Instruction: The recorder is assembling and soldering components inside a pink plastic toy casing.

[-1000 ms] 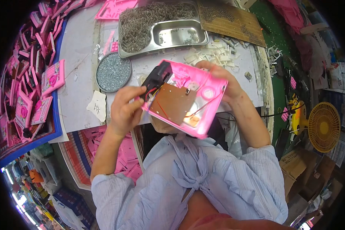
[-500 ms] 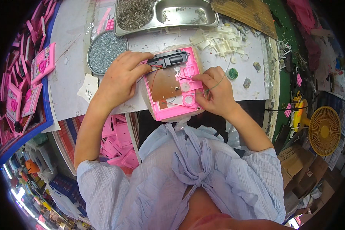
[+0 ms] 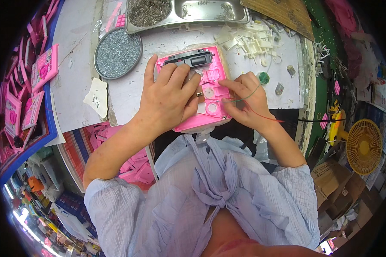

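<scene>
A pink plastic housing (image 3: 201,123) lies on a pale, plastic-wrapped pad in front of me, its inside facing up. Across its far end sits a black rectangular part (image 3: 200,61). My left hand (image 3: 167,92) rests over the housing's left half with bent, spread fingers, covering most of the brown circuit board seen there earlier. At the right edge, my right hand (image 3: 249,100) grips the housing, thumb and forefinger on its rim. A green wire (image 3: 249,95) runs out between these fingers, and a red wire (image 3: 261,116) crosses the hand. The left fingertips are partly hidden.
Beyond the housing stand a round dish of small screws (image 3: 117,53) and a steel tray (image 3: 188,26) with springs. White plastic pieces (image 3: 248,40) lie to the right of them, near a green spool (image 3: 263,78). Pink toy parts (image 3: 43,68) fill a blue-edged bin at left.
My left hand has moved from the black part's left end down onto the circuit board. The red wire now lies over my right hand, which stays at the housing's right edge.
</scene>
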Motion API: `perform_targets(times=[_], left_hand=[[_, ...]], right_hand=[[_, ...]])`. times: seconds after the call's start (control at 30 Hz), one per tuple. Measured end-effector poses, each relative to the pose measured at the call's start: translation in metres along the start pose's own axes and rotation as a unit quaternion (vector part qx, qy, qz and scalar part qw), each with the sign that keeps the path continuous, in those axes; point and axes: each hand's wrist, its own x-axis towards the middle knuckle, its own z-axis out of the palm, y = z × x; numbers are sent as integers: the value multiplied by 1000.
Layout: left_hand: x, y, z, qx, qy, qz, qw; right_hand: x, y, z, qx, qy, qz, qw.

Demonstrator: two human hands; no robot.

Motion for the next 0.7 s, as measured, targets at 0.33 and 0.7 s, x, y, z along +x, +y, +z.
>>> perform_targets(times=[0.33,0.7], left_hand=[[-3,27,-23,-152,-32,38,987],[-78,40,6,-172,123,26,977]], right_hand=[[-33,-35,-7,122,-65,-117,983],[-1,-29,5,-35,-145,-146,978]])
